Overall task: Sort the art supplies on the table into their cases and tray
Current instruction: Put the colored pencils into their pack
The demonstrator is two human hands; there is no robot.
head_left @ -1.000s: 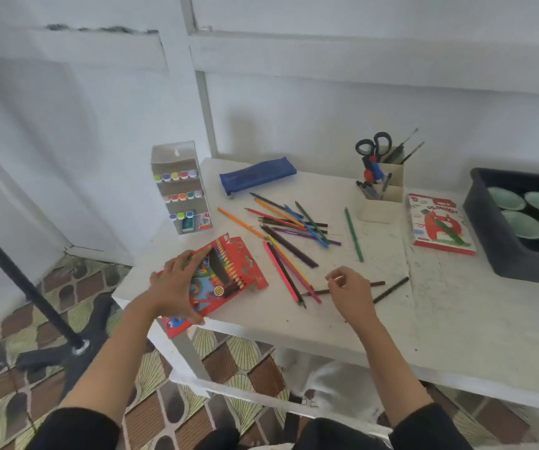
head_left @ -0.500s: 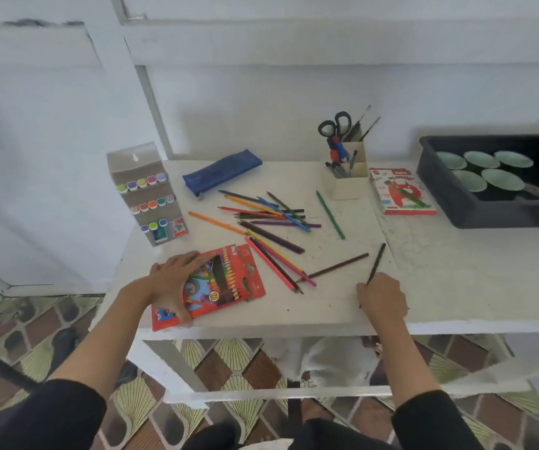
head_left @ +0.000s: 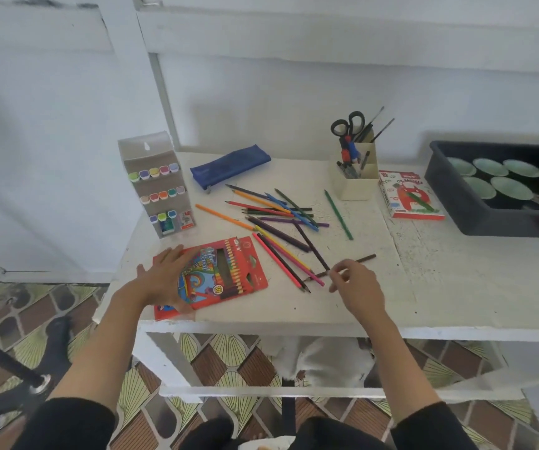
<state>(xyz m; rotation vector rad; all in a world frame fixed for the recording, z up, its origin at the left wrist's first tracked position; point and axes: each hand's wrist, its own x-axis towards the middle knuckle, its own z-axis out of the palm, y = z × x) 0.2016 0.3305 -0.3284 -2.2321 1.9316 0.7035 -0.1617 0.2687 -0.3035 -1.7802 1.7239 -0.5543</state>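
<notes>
Pale desk: the pencil case is pressed down at lower left by the spread left hand; a dark pencil is pinched in the right hand. Pencil boxing is judged underway; insertion into the case is called for.

Loose pencils lie on the table. Pencil box before-left of them. Marker rack left, pouch behind, holder and tray right.
</notes>
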